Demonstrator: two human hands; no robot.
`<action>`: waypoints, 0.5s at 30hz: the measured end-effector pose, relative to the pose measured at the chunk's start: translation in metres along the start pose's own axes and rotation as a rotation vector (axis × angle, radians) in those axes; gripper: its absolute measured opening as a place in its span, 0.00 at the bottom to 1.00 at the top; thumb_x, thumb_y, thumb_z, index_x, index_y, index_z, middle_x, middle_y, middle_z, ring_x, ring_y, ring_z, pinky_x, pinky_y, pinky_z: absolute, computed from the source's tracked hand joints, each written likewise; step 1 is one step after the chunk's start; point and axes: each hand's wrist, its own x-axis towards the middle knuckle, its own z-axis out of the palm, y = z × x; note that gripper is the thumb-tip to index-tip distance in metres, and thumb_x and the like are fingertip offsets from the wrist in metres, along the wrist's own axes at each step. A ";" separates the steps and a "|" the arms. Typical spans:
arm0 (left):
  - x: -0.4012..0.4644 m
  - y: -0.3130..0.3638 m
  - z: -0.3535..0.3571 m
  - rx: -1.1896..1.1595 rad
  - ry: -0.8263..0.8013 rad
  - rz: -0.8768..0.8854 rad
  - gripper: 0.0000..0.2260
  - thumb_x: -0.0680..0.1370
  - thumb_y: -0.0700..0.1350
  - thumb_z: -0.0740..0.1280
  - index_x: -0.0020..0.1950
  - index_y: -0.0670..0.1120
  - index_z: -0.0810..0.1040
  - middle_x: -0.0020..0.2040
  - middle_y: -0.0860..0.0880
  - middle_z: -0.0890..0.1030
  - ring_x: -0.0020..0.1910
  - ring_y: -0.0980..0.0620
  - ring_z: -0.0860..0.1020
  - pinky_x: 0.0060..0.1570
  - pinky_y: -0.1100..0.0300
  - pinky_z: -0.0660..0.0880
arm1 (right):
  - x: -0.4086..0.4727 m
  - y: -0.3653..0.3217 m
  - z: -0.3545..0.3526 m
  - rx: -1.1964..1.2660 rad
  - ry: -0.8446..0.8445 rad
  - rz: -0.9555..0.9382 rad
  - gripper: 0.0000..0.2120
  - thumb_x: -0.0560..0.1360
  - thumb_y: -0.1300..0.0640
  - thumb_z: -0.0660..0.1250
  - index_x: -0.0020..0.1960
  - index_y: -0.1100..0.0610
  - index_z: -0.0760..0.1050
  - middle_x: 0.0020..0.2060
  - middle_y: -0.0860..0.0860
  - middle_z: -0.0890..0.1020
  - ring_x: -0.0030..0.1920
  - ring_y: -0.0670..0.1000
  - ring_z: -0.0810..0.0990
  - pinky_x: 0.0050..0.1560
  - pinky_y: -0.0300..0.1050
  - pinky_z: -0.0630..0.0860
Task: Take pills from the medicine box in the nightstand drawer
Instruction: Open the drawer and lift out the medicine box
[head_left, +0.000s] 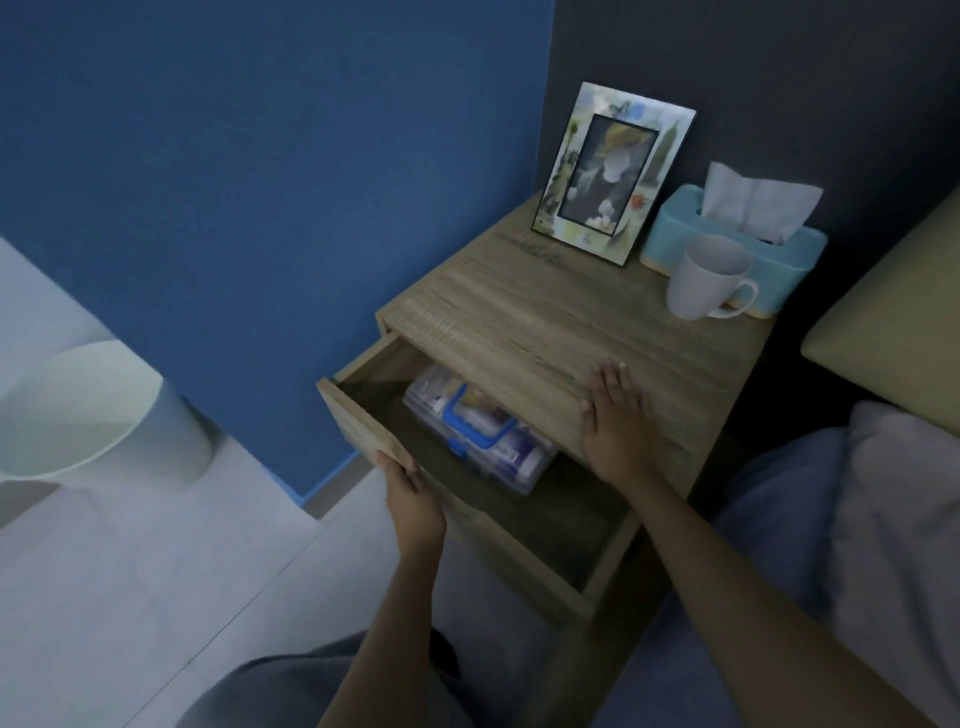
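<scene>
Gripping the front panel of the drawer (363, 431) at centre frame, the left hand (413, 499) has its fingers (400, 467) closed over the panel edge, probably to pull it. The right hand (613, 410) lies flat and released on the nightstand (519, 312), seemingly to steady it. The medicine box (478, 428) lies inside the drawer, lid closed, partly under the top. A mug (709, 278), tissue box (737, 244) and photo frame (613, 174) stand at upper right, not in the way.

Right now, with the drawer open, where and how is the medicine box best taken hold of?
Probably by the blue handle on the lid of the clear medicine box, coming from above. The box lies flat in the open drawer, its far end under the nightstand top, so draw it toward the drawer front.
</scene>
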 end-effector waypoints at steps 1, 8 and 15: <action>-0.003 -0.003 -0.007 0.003 0.014 0.004 0.26 0.82 0.55 0.49 0.78 0.52 0.45 0.77 0.44 0.59 0.74 0.41 0.61 0.71 0.46 0.59 | 0.000 0.000 0.000 -0.001 0.004 -0.002 0.26 0.83 0.50 0.44 0.79 0.59 0.48 0.79 0.54 0.50 0.79 0.51 0.45 0.77 0.53 0.43; -0.015 -0.021 -0.035 -0.031 0.098 -0.005 0.26 0.82 0.55 0.49 0.78 0.52 0.47 0.78 0.46 0.59 0.75 0.43 0.60 0.71 0.49 0.59 | 0.002 0.003 0.004 -0.024 0.035 0.001 0.26 0.83 0.51 0.44 0.78 0.59 0.50 0.79 0.54 0.52 0.79 0.52 0.47 0.76 0.53 0.44; -0.021 -0.003 -0.041 -0.152 0.246 0.007 0.27 0.81 0.55 0.54 0.78 0.50 0.49 0.78 0.47 0.58 0.76 0.45 0.58 0.74 0.44 0.58 | 0.000 0.001 -0.001 -0.005 0.046 0.011 0.26 0.83 0.51 0.46 0.78 0.60 0.51 0.79 0.56 0.53 0.79 0.53 0.48 0.77 0.53 0.45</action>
